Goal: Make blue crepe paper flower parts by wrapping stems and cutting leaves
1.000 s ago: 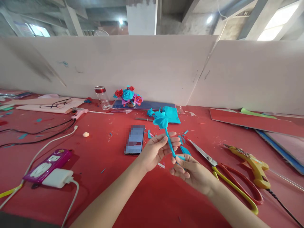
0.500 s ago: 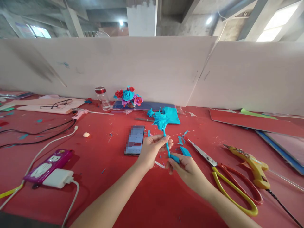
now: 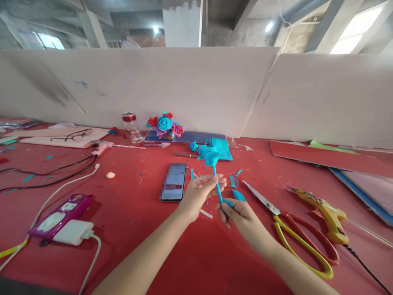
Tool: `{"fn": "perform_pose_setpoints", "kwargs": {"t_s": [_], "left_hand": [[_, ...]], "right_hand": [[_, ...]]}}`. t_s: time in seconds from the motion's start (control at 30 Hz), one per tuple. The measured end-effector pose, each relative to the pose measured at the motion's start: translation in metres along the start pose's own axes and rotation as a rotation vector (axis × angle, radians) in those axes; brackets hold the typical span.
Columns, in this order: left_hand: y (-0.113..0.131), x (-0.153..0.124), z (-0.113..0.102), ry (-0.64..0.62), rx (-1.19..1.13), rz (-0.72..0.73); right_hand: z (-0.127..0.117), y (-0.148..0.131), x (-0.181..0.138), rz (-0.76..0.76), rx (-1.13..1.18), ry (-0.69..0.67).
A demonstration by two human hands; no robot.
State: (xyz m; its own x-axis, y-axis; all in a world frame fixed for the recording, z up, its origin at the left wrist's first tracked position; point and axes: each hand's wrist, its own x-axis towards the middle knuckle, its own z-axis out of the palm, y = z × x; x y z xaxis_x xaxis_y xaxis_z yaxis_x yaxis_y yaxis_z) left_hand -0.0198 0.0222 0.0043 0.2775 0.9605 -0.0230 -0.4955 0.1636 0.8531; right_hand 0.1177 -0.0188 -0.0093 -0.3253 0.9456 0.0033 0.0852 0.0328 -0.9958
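Observation:
A blue crepe-paper flower [image 3: 208,155] stands nearly upright over the middle of the table, its stem wrapped in blue paper. My left hand [image 3: 199,192] pinches that stem a little below the bloom, thumb on the near side and the other fingers curled behind. Lower down, my right hand [image 3: 238,213] is closed on a blue paper strip [image 3: 227,203] where it meets the stem. A dark length of bare stem shows by the right fingertips. Part of the strip is hidden inside the right hand.
Right of my hands lie large scissors [image 3: 276,213] and a yellow glue gun [image 3: 328,217]. A phone [image 3: 173,182] lies left of them, near a purple power strip [image 3: 61,217]. Behind are folded blue paper [image 3: 224,149], a flower arrangement [image 3: 166,125] and a glass jar [image 3: 132,127].
The paper strip has wound further down the stem, and less of it sticks out from my right hand. My right hand has shifted slightly; the left still holds the stem.

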Motion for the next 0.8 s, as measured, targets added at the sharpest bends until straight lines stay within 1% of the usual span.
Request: {"fn": "perform_pose_setpoints", "kwargs": {"t_s": [0.1, 0.17, 0.2, 0.23, 0.3, 0.47, 0.53, 0.6, 0.67, 0.73, 0.8], "left_hand": [[0.0017, -0.0027, -0.0021, -0.257, -0.004, -0.052], [0.0032, -0.0042, -0.0032, -0.34, 0.004, -0.053], [0.0037, -0.0045, -0.0036, -0.352, 0.006, -0.044], [0.0039, -0.0045, -0.004, -0.346, 0.006, -0.036], [0.0037, -0.0036, -0.0046, -0.293, 0.016, -0.025], [0.0, 0.0, -0.0045, -0.097, 0.083, -0.04], [-0.0012, 0.0002, -0.0038, -0.045, 0.105, -0.047], [-0.0015, -0.0006, -0.0028, -0.021, 0.13, -0.042], [-0.0004, -0.0021, -0.0016, -0.028, 0.156, -0.028], [0.002, -0.0036, -0.0002, -0.053, 0.181, -0.012], [0.0048, -0.0046, 0.0013, -0.048, 0.195, 0.0]], "right_hand": [[-0.0039, -0.006, -0.0003, 0.12, 0.53, -0.105], [-0.0062, -0.0084, -0.0011, 0.174, 0.72, -0.168], [-0.0069, -0.009, -0.0014, 0.181, 0.751, -0.188], [-0.0073, -0.0093, -0.0017, 0.176, 0.741, -0.194], [-0.0072, -0.0091, -0.0017, 0.137, 0.625, -0.161], [-0.0052, -0.0061, -0.0002, -0.032, 0.088, 0.008], [-0.0044, -0.0042, -0.001, -0.07, -0.049, 0.047], [-0.0038, -0.0026, -0.0028, -0.092, -0.1, 0.069], [-0.0035, -0.0021, -0.0047, -0.104, -0.106, 0.067], [-0.0033, -0.0028, -0.0055, -0.106, -0.087, 0.036], [-0.0031, -0.004, -0.0044, -0.098, -0.056, -0.003]]}}
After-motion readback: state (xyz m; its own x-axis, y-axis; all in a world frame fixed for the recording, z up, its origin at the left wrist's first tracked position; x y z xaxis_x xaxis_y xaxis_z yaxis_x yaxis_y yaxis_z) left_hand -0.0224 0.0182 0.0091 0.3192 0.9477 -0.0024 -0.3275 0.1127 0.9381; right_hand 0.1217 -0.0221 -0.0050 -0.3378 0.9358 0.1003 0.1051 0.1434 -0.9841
